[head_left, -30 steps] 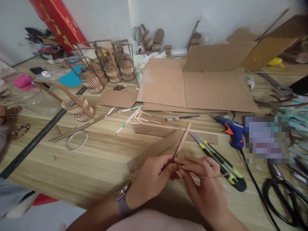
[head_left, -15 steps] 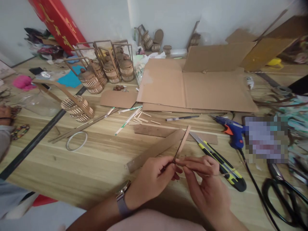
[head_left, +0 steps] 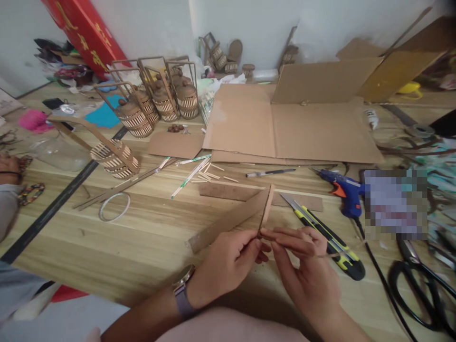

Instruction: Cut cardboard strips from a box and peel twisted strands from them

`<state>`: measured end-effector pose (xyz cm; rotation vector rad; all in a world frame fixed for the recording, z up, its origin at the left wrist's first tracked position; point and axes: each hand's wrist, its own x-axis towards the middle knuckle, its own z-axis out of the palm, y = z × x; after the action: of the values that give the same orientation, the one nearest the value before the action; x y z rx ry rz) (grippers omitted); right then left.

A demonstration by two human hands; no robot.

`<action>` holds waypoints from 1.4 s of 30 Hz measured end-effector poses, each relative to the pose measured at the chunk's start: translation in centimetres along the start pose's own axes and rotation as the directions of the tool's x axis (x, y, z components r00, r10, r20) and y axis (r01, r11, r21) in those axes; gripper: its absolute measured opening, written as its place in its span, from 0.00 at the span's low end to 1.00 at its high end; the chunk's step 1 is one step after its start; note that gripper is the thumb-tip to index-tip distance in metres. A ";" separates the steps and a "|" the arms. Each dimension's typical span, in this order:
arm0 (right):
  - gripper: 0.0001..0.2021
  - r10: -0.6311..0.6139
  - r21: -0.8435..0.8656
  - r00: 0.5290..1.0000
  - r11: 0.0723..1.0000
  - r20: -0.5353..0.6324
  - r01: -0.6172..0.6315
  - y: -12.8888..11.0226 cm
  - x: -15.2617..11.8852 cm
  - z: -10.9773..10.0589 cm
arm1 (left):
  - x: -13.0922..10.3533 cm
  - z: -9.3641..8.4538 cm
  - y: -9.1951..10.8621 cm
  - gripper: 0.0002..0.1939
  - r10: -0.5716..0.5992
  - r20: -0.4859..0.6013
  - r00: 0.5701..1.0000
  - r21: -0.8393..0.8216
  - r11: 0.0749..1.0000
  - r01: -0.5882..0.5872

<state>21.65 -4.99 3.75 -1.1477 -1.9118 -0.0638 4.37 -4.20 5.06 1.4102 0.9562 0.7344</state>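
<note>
A narrow brown cardboard strip (head_left: 266,207) stands up from the fingers of my left hand (head_left: 228,259), which are closed on its lower end. My right hand (head_left: 308,270) pinches at that same end, its fingertips meeting those of my left; a thin strand (head_left: 345,251) trails out to the right from its fingers. Behind the hands lie two flat cardboard strips, one slanting (head_left: 228,219) and one lengthwise (head_left: 228,191). Right of them rests a yellow and black utility knife (head_left: 326,240) with its blade out. A pen (head_left: 270,173) and small pale sticks (head_left: 210,173) lie farther back.
A blue glue gun (head_left: 344,190) and black scissors (head_left: 415,285) are at the right. Large cardboard sheets (head_left: 306,133) cover the back. Small handled baskets (head_left: 166,104) stand back left, one (head_left: 117,159) nearer, beside a white ring (head_left: 114,207). Another person's hand (head_left: 9,168) shows far left.
The upper end of the held strip has tilted leftward and stands more upright. Both hands have stayed almost in place, their fingertips still together.
</note>
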 end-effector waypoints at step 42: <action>0.03 -0.047 -0.014 0.998 0.999 0.044 0.048 -0.2 0.2 0.1 | 0.2 -0.1 -0.4 0.20 0.007 -0.039 0.999 0.045 0.999 -0.005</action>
<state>21.40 -4.94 3.87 -1.1222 -1.9806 -0.0797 4.31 -4.04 4.65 1.4431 1.0051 0.7510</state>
